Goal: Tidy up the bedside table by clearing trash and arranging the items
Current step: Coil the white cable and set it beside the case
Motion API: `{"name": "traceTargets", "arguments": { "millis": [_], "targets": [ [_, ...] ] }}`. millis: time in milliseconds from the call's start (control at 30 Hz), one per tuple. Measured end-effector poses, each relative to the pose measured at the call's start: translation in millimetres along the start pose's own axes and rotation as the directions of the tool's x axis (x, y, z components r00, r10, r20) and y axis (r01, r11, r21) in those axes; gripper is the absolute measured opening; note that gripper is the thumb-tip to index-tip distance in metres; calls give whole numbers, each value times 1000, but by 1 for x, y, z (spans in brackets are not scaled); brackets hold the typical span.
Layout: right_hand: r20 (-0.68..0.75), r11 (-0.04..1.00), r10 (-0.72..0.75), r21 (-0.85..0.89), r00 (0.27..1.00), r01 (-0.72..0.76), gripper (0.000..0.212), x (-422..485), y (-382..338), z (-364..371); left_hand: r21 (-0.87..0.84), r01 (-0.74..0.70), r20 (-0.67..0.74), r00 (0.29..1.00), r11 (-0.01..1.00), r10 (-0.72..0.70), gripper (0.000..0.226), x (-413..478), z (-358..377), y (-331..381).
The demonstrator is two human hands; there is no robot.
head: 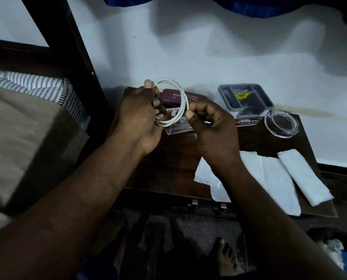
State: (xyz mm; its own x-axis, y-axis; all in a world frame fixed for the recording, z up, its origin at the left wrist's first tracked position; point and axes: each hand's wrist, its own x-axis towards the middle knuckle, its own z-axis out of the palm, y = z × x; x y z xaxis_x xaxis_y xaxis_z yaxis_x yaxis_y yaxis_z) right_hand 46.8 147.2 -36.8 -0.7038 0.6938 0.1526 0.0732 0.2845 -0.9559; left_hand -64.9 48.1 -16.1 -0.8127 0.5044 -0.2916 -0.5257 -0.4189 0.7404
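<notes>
A white cable [181, 91] is wound into a loop above the dark wooden bedside table [255, 141]. My left hand [140, 116] grips the loop's left side, thumb on top. My right hand [211, 126] pinches the loop's right side between thumb and forefinger. Behind the loop lies a purple glasses case [173, 97] with gold lettering. A clear plastic piece [178, 130] lies on the table under my hands. White tissue sheets [277, 178] and a folded tissue [303, 176] lie on the table's right front.
A grey compartment tray [246, 100] stands at the back against the white wall, a glass ashtray [282, 123] to its right. A bed with a striped pillow [35, 85] is on the left. My bare foot [224, 255] stands on the dark floor below.
</notes>
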Motion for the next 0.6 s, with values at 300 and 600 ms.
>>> {"name": "traceTargets", "arguments": {
  "millis": [300,600],
  "targets": [
    [93,884,269,372,959,-284,21,-10,-13,11,154,-59,-164,983,986,85,37,-9,11,-10],
    [71,910,254,321,965,-263,7,-11,-13,11,390,-103,-133,977,915,167,36,-13,12,-10]
  ]
}}
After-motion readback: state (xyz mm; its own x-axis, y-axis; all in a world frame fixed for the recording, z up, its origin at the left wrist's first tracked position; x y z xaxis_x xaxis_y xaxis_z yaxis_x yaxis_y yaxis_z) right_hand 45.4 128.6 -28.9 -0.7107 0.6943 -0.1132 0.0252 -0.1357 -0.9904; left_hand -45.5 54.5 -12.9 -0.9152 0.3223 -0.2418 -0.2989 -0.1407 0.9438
